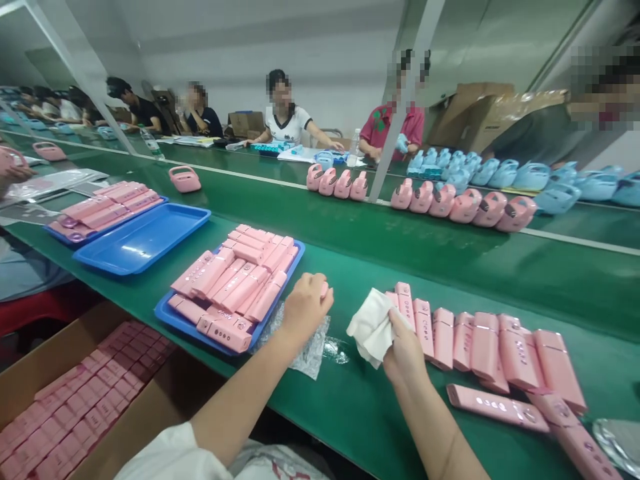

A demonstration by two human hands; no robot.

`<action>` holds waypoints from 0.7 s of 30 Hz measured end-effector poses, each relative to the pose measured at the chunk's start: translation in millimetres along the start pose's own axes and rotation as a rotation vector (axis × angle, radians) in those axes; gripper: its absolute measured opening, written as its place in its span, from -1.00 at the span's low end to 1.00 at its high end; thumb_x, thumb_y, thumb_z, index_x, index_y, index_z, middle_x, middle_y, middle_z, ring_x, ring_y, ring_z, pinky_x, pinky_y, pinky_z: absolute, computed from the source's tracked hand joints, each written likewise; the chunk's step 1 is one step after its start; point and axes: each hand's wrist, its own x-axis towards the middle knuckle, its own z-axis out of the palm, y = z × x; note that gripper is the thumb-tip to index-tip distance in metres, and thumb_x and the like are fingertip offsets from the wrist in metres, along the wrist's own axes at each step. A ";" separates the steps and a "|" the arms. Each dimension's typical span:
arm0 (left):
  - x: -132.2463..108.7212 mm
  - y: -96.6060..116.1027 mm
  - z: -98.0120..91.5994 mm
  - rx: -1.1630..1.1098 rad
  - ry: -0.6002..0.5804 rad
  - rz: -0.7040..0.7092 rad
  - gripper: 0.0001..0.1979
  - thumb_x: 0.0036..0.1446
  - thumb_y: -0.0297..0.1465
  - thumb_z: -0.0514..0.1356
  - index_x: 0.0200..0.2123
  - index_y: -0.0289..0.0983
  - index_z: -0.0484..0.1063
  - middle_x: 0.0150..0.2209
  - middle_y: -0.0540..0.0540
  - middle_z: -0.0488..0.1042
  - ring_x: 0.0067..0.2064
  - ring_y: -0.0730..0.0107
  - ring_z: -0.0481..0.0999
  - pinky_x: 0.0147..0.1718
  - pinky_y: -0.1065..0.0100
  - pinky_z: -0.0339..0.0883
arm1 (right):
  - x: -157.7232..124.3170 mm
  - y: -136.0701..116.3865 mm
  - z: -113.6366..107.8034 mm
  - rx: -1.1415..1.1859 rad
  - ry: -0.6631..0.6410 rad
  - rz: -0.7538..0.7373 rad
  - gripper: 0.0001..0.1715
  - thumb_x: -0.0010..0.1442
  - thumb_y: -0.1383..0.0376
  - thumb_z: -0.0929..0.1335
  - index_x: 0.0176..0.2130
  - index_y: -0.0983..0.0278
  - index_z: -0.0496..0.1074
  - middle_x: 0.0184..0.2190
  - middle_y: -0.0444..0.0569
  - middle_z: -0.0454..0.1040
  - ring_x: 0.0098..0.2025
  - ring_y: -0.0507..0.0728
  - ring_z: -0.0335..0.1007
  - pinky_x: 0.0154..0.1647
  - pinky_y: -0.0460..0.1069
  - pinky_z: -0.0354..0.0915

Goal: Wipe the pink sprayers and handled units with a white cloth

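My left hand (306, 305) is closed beside the loaded blue tray (295, 267). A bit of pink shows at its fingertips, apparently the end of a pink plastic case mostly hidden by the fingers. In my right hand (406, 347) is a crumpled white cloth (373, 327), pinched between thumb and fingers. Slim pink plastic cases (235, 280) with buttons are heaped on the tray. More pink cases (485, 340) form a leaning row right of the cloth, several lying across each other. A clear plastic bag (305, 363) lies flat under my left wrist.
An empty blue tray (143, 240) and another stacked one (113, 210) stand left. Below is a cardboard box (195, 373) of pink cases. Pink handled items (465, 205) and blue ones (535, 177) line the green belt (280, 207). Co-workers sit opposite; a hand (15, 173) shows far left.
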 end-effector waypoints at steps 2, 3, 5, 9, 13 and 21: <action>-2.8 -5.4 -9.7 0.004 -0.018 -0.039 -0.87 0.14 -0.34 0.11 -0.26 -0.24 0.37 -0.22 -0.14 0.42 -0.17 0.19 0.47 -0.18 0.20 0.35 | 4.5 -0.4 -1.3 0.020 -0.015 0.029 -0.71 0.06 0.23 0.36 -0.19 0.31 0.44 -0.22 -0.01 0.57 -0.17 0.17 0.53 -0.25 0.04 0.51; -1.9 -8.0 -13.6 -0.084 -0.027 -0.070 -0.86 0.13 -0.31 0.13 -0.28 -0.25 0.36 -0.26 -0.12 0.42 -0.21 0.21 0.48 -0.21 0.21 0.37 | 6.3 -1.0 -2.1 0.023 -0.024 0.038 -0.70 0.06 0.23 0.36 -0.19 0.32 0.44 -0.23 0.01 0.57 -0.17 0.19 0.53 -0.24 0.07 0.51; 1.7 -9.6 -18.1 -0.391 -0.037 -0.173 -0.79 0.09 -0.25 0.19 -0.27 -0.25 0.34 -0.33 -0.06 0.42 -0.32 0.30 0.51 -0.31 0.26 0.43 | 8.6 -2.5 -3.6 0.029 -0.041 0.050 -0.64 0.02 0.23 0.38 -0.17 0.35 0.43 -0.24 0.04 0.57 -0.17 0.22 0.53 -0.23 0.10 0.51; 5.1 5.6 -12.5 -1.067 -0.078 -0.463 -0.68 0.01 -0.26 0.30 -0.26 -0.30 0.29 -0.36 -0.03 0.48 -0.45 0.46 0.53 -0.41 0.38 0.47 | 8.8 -4.7 -4.7 0.046 -0.061 0.012 -0.55 -0.06 0.26 0.42 -0.11 0.30 0.41 -0.20 -0.04 0.56 -0.12 0.17 0.51 -0.14 0.07 0.48; -2.0 23.3 2.5 -1.380 -0.308 -0.640 -0.75 0.02 -0.45 0.30 -0.27 -0.34 0.29 -0.31 -0.14 0.54 -0.35 0.40 0.60 -0.34 0.47 0.48 | 5.2 -7.0 -3.1 0.030 -0.107 -0.108 -0.53 -0.05 0.22 0.43 -0.10 0.27 0.41 -0.16 -0.04 0.54 -0.07 0.17 0.48 -0.08 0.07 0.45; -13.6 24.8 16.7 -1.327 -0.579 -0.740 -0.65 0.02 -0.30 0.33 -0.16 -0.37 0.42 -0.32 -0.11 0.54 -0.40 0.46 0.55 -0.41 0.47 0.50 | -6.0 -17.3 1.7 0.074 -0.072 -0.175 -0.56 -0.07 0.19 0.48 -0.15 0.24 0.50 -0.19 -0.06 0.56 -0.11 0.17 0.48 -0.14 0.03 0.45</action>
